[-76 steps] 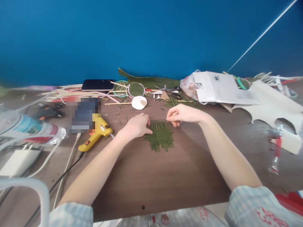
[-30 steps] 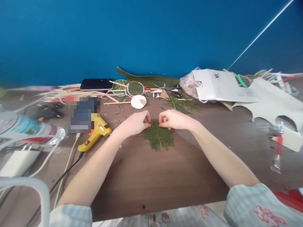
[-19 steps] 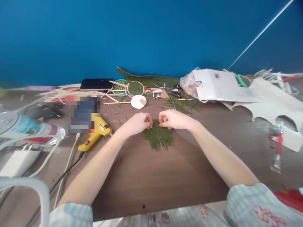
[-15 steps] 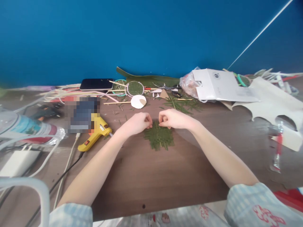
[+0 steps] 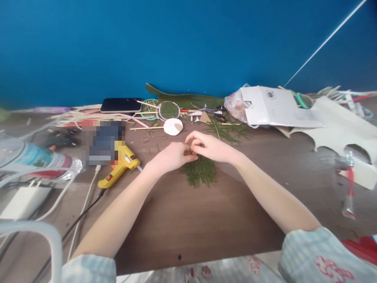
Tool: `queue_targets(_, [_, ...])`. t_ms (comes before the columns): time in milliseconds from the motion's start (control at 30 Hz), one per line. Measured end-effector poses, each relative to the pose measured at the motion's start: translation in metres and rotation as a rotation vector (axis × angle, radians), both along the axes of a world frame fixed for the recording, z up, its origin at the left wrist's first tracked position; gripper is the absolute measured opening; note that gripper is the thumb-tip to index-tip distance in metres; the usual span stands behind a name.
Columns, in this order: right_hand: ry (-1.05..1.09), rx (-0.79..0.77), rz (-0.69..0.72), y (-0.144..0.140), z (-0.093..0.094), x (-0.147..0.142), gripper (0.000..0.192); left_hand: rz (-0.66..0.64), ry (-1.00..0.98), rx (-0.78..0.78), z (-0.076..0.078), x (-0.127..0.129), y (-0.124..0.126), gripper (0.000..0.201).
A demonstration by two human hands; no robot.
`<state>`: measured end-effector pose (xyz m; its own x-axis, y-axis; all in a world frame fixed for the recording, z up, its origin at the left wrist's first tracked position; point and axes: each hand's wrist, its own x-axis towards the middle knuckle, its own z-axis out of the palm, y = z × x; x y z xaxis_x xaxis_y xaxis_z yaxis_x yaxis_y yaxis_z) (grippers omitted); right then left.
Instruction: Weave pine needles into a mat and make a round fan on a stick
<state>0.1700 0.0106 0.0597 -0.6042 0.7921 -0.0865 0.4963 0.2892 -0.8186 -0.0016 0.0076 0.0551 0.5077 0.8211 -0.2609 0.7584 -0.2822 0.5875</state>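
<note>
A small mat of woven green leaf strips (image 5: pixel 200 173) lies flat on the brown table, its loose ends sticking out at the near edge. Over its far left corner my left hand (image 5: pixel 175 157) is closed in a pinch. My right hand (image 5: pixel 216 148) meets it there, fingers bent and closed together against the left fingertips. Whatever sits between the fingertips is too small and hidden to make out. Both hands cover the far edge of the mat.
To the left are a yellow glue gun (image 5: pixel 120 165), a white charger (image 5: pixel 25 200) and a plastic bottle (image 5: pixel 44 157). Behind lie a white paper disc on a stick (image 5: pixel 173 127), a phone (image 5: pixel 120 105), leaf scraps (image 5: pixel 231 131) and scissors (image 5: pixel 219 114). White cardboard (image 5: pixel 332 125) is at right.
My hands were apart at the mat's far corners; now they have come together over its far left part. The right hand moved left. The mat looks unmoved.
</note>
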Motion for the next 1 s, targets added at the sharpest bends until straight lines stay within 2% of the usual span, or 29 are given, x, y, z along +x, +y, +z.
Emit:
queue_targets(167, [0.073,-0.038,-0.045,0.002,-0.002,0.003,0.027,0.059,-0.03,-0.04,0.004,0.0,-0.001,0.041])
queue_targets(300, [0.157,-0.092,-0.053,0.005,-0.005,0.006,0.022,0.103,-0.017,-0.1,0.004,-0.001,0.001,0.048])
queue_targets(367, [0.116,-0.046,-0.067,0.006,-0.007,0.006,0.016,0.086,0.025,-0.099,0.005,-0.003,0.003,0.046])
queue_targets(433, [0.02,0.078,-0.08,0.007,-0.008,0.007,0.011,0.061,0.055,-0.091,0.006,-0.004,0.005,0.041])
queue_targets(500, [-0.082,0.201,-0.06,0.008,-0.011,0.008,0.007,0.045,0.06,-0.082,0.008,-0.005,0.006,0.036])
queue_targets(567, [-0.156,0.26,-0.013,0.009,-0.015,0.008,0.004,0.037,0.049,-0.083,0.009,-0.006,0.007,0.033])
queue_targets(700, [-0.231,0.256,0.043,0.01,-0.025,0.007,0.004,0.033,0.049,-0.107,0.012,-0.006,0.007,0.028])
queue_targets(900, [-0.264,0.25,0.017,0.009,-0.03,0.002,0.016,0.035,0.063,-0.125,0.012,-0.006,0.008,0.026])
queue_targets(1000, [-0.271,0.254,0.016,0.008,-0.03,0.001,0.015,0.028,0.059,-0.126,0.011,-0.007,0.009,0.026])
